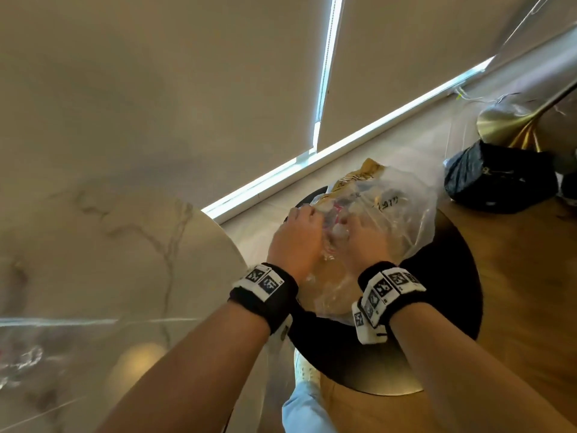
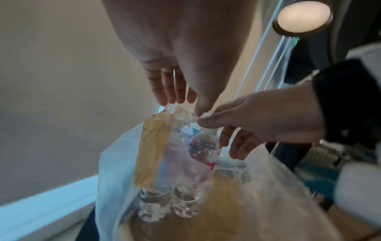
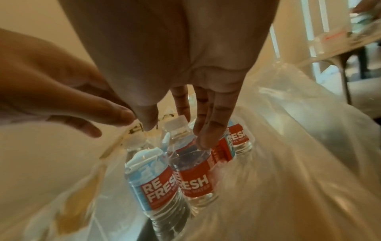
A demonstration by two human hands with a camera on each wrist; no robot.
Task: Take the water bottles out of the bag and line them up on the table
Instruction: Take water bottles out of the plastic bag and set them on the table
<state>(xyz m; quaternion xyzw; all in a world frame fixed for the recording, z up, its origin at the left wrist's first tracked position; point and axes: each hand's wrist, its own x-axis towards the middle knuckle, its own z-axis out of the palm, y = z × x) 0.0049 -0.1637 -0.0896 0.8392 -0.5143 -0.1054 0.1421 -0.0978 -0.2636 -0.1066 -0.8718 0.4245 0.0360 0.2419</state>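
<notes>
The task is barely begun: every water bottle in view is inside the clear plastic bag (image 1: 402, 214), which sits on a round dark stool (image 1: 449, 276) beside the marble tabletop (image 1: 109, 245). No bottle shows on the part of the tabletop that the head view covers.

Both hands work at the bag's mouth. The left hand (image 1: 295, 237) pinches a bunched bit of plastic at the top of the bag between thumb and fingertips, a grip clamped on the film, not on a bottle. The right hand (image 1: 363, 242) pinches the same bunch with thumb and forefinger, while its other fingers (image 3: 208, 130) reach down straight among the caps.

In the right wrist view at least three bottles (image 3: 193, 176) with red and blue labels stand upright and close together; there may be a fourth behind them, though blur and folds of plastic make the count unsure.

What is left, then, is nearly everything: getting the mouth open, lifting each bottle out, and setting them in a row.
</notes>
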